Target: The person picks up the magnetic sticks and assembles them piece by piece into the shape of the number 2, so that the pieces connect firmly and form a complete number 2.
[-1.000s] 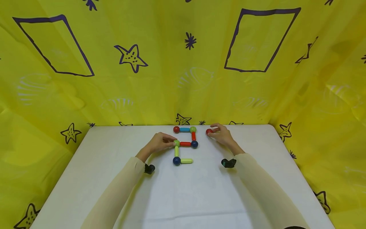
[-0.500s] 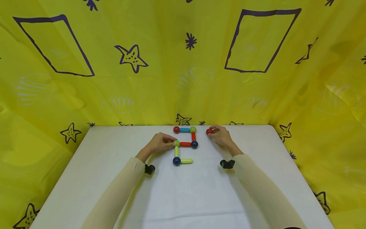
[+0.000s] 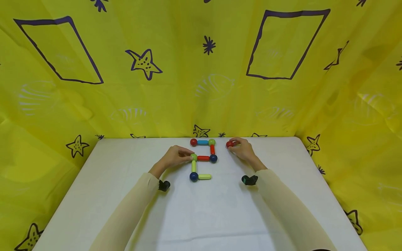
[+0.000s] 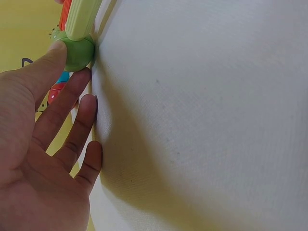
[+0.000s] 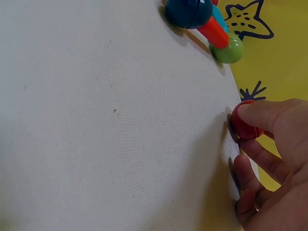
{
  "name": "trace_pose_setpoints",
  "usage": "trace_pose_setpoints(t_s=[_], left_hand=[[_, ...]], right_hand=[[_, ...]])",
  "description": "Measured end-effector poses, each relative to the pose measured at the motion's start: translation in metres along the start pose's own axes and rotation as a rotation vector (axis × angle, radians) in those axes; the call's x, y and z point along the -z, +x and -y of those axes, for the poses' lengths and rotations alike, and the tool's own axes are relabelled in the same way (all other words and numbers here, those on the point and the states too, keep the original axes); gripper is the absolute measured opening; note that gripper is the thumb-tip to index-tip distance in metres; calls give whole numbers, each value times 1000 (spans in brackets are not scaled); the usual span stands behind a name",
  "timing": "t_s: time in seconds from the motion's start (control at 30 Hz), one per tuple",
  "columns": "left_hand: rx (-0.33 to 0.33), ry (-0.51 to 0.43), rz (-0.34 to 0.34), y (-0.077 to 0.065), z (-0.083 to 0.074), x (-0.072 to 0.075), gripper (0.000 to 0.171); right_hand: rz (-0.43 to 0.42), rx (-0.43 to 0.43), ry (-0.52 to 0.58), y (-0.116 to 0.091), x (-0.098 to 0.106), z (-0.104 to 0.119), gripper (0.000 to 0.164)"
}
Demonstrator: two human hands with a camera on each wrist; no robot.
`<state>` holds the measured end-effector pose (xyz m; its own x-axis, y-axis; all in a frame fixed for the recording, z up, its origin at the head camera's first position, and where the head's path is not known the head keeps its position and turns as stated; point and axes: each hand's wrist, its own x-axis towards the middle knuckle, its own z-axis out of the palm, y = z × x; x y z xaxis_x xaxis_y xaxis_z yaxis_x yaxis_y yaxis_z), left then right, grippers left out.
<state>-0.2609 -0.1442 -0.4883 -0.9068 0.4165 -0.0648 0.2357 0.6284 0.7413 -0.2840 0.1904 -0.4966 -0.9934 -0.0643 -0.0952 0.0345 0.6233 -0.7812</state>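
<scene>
My left hand (image 3: 174,156) pinches a green ball (image 4: 79,53) at the left corner of a zigzag figure of balls and rods on the white table. A red rod (image 3: 203,158) runs from that ball to a dark blue ball (image 3: 213,158). Another red rod (image 3: 212,149) leads on to a second green ball (image 3: 211,142), then a light blue rod (image 3: 202,142) and a red ball (image 3: 193,142). Nearer me, a yellow-green rod (image 3: 193,166) joins another dark blue ball (image 3: 193,176) with a second yellow-green rod (image 3: 205,176). Right of the figure, my right hand (image 3: 243,150) pinches a separate red ball (image 5: 246,120).
The white table (image 3: 201,216) stretches toward me and to both sides. A yellow curtain (image 3: 176,97) with starfish drawings hangs at its back edge, close behind the figure and my right hand. Dark wrist cameras (image 3: 250,180) sit below both wrists.
My right wrist has shifted slightly left, and its index finger has come down closer round the red ball. The left hand and the figure stay in place.
</scene>
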Motion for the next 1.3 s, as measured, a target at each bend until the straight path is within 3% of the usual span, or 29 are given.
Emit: trace_pose_setpoints(t_s=[0.37,0.63,0.87,1.3], left_hand=[[1,9,-2,0,-2,0,26],[-7,15,0,1,-1,-1,27],[2,8,-1,-1,0,0,27],[2,0,9,-1,-1,0,27]], right_hand=[[20,14,-6,-2,3,1,39],[64,86,-34,-12,12,10,40],[104,145,18,-23,20,21,45],[85,251,97,-46,31,36,44]])
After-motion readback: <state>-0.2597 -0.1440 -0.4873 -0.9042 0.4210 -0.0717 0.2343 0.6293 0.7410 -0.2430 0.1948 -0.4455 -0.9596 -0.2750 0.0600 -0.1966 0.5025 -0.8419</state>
